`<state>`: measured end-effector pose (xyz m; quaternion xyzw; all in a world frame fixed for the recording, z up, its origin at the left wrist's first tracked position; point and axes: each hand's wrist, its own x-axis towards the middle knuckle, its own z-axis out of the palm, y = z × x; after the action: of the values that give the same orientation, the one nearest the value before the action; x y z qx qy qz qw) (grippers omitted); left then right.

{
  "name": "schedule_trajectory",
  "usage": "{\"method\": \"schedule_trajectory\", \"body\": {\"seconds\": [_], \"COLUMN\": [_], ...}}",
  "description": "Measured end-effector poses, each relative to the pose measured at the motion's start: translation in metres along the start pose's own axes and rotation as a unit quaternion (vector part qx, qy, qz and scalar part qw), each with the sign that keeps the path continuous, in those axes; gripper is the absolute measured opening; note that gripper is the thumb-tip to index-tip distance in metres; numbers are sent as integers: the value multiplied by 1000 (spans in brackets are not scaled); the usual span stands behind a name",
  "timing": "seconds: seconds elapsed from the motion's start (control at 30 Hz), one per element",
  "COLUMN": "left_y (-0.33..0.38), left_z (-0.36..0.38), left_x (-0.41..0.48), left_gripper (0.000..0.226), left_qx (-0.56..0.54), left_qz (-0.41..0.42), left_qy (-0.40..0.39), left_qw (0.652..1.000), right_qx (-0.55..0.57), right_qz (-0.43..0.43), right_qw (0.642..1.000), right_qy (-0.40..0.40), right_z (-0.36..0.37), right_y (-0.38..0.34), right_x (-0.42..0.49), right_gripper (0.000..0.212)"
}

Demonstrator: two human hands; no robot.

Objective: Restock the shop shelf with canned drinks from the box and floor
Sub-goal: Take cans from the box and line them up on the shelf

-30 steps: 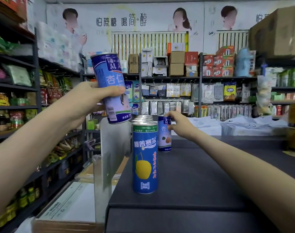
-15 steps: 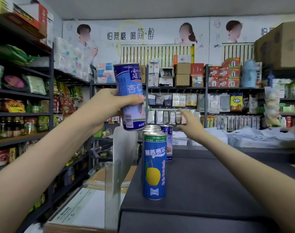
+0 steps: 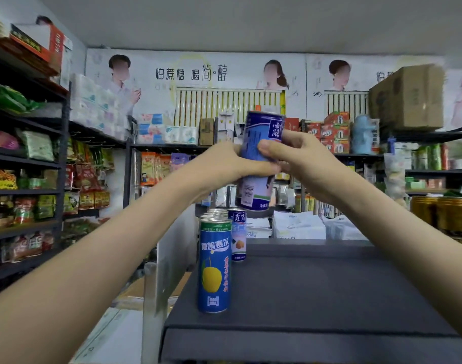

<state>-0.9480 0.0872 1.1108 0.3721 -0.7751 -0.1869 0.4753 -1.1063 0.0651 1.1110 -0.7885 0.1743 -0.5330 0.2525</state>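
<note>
- Held can (image 3: pixel 261 137), centre of frame: long axis was near upright, top tipped slightly right, base hanging well clear of the shelf (image 3: pixel 316 290).
- Left hand (image 3: pixel 224 164) gripped its middle from the left; right hand (image 3: pixel 308 166) clasped it from the right, fingers (image 3: pixel 268 150) curled across the label. Neither hand was nearer.
- Row of cans (image 3: pixel 214 264) stood at lower centre, along the shelf's left edge; the held can lay above its far end, so a straight descent seemed due.
</note>
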Motion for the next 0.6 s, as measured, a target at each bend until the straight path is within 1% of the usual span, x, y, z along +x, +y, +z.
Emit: {"method": "schedule_trajectory", "body": {"seconds": [0.07, 0.1, 0.17, 0.2, 0.3, 0.4, 0.43, 0.47, 0.53, 0.6], "left_y": [-4, -8, -22, -30, -57, -81, -86, -91, -98, -105], "left_z": [1, 0, -6, -10, -16, -9, -6, -5, -5, -6], "left_x": [-4, -9, -20, -26, -45, -54, -56, -57, -59, -60], "left_gripper": [42, 54, 80, 87, 82, 78, 73, 68, 61, 55], "left_qx": [37, 65, 157, 203, 264, 273, 259, 242, 213, 179], "left_qz": [-9, -11, -3, 5, 5, 8, 20, 29, 41, 47], "left_qy": [-38, -53, -71, -81, -115, -119, -109, -95, -69, -58], "left_qw": [999, 996, 985, 976, 958, 955, 960, 965, 974, 981], "right_qx": [-8, -13, -30, -43, -86, -170, -182, -183, -174, -132], "right_qz": [32, 52, 103, 132, 214, 267, 270, 265, 252, 261], "right_qw": [999, 998, 993, 989, 970, 946, 942, 943, 947, 954], "right_qy": [19, 30, 48, 54, 74, 76, 78, 85, 100, 64], "right_z": [-5, -8, -13, -15, -15, -5, 0, 4, 12, 16], "right_y": [6, 11, 28, 38, 79, 123, 136, 147, 160, 168], "right_x": [-6, -9, -14, -17, -27, -36, -37, -37, -34, -30], "right_gripper": [26, 24, 23, 23, 23, 36, 38, 35, 23, 23]}}
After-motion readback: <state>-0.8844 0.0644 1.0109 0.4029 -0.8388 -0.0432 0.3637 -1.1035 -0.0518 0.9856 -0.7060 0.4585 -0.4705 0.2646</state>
